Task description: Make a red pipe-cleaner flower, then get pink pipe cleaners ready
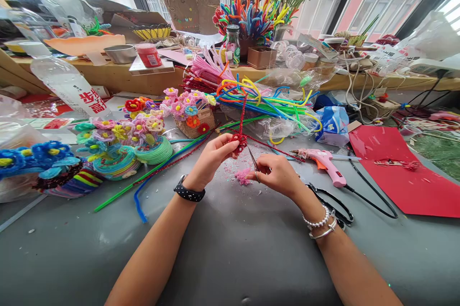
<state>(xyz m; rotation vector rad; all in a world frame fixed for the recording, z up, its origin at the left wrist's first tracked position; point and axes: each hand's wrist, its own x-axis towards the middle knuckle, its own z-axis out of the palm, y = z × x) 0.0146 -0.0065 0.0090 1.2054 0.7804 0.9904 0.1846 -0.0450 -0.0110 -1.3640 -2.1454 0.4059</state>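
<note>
My left hand (212, 157) pinches a red glittery pipe cleaner (242, 121) at a small coiled knot, its free end standing upright. My right hand (276, 174) is closed round a small pair of scissors (253, 160), whose blades point up toward the red coil. A little heap of pink fluff trimmings (243, 176) lies on the grey table (230, 248) just under both hands. A black watch sits on my left wrist, and bead bracelets on my right.
A pink glue gun (325, 162) with a black cord lies right of my hands, next to red paper (398, 172). Pipe-cleaner flowers in baskets (143, 133) stand at left. A loose bundle of coloured pipe cleaners (266, 100) lies behind. A cluttered shelf runs along the window.
</note>
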